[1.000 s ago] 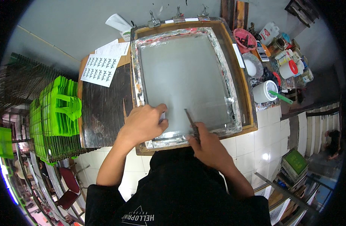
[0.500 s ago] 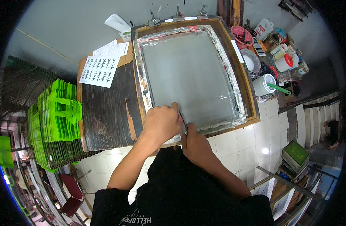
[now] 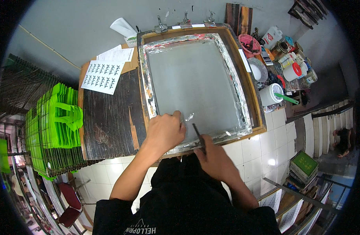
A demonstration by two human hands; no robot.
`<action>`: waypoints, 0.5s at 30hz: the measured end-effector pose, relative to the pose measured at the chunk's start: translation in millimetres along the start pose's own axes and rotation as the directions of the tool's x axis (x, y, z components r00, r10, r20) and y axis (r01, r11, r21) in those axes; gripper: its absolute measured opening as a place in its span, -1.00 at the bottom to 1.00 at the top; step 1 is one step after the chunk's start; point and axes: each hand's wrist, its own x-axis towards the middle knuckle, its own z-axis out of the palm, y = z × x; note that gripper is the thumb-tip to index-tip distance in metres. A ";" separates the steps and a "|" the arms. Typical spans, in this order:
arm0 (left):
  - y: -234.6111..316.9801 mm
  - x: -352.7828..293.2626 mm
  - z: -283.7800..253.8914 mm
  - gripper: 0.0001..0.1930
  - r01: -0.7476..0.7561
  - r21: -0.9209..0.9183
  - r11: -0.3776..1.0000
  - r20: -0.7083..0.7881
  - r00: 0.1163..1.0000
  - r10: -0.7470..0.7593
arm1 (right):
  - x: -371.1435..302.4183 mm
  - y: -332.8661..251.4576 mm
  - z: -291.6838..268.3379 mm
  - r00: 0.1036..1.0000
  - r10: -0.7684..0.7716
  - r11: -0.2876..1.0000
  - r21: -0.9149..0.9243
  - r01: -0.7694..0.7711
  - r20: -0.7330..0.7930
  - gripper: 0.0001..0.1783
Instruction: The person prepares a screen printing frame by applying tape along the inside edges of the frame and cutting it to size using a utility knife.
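Observation:
A printing screen (image 3: 187, 70) with grey mesh and a paint-stained frame lies inside a wooden tray-like frame (image 3: 260, 107) on the table. My left hand (image 3: 164, 131) rests over the near left part of the screen, fingers curled in; what they hold, if anything, is hidden. My right hand (image 3: 219, 158) grips a thin dark flat tool (image 3: 197, 131) by its near end. The tool's far tip points up and left over the mesh, near a small patch of whitish marks (image 3: 190, 117). I cannot tell whether the tip touches the mesh.
Printed sheets (image 3: 103, 76) lie on the dark tabletop (image 3: 109, 117) at left, beside a rack of bright green pieces (image 3: 64, 117). Metal clamps (image 3: 185, 19) line the far edge. At right stand a white tub (image 3: 268, 97) with a green handle, a pink basket (image 3: 249, 43) and several jars.
My hands have moved apart. The right has drawn the dark tool right and nearer to me, uncovering whitish marks on the mesh. My left hand has shifted slightly left and nearer.

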 end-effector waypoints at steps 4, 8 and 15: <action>-2.6 -4.7 -10.9 -0.68 0.026 -0.066 0.997 0.006 1.000 -0.025 | -7.0 46.6 -55.1 0.963 0.226 0.879 0.457 -0.136 -0.148 -0.37; -10.1 -9.6 -13.3 -0.63 0.006 -0.127 0.992 -0.004 1.000 -0.007 | 41.1 127.1 -111.6 0.779 0.126 0.991 0.050 -0.121 -0.615 -0.50; -7.9 -14.1 -11.9 -0.68 -0.015 -0.154 0.988 -0.074 0.997 0.003 | 94.4 187.3 -113.1 0.777 -0.003 0.996 -0.071 -0.054 -0.630 -0.50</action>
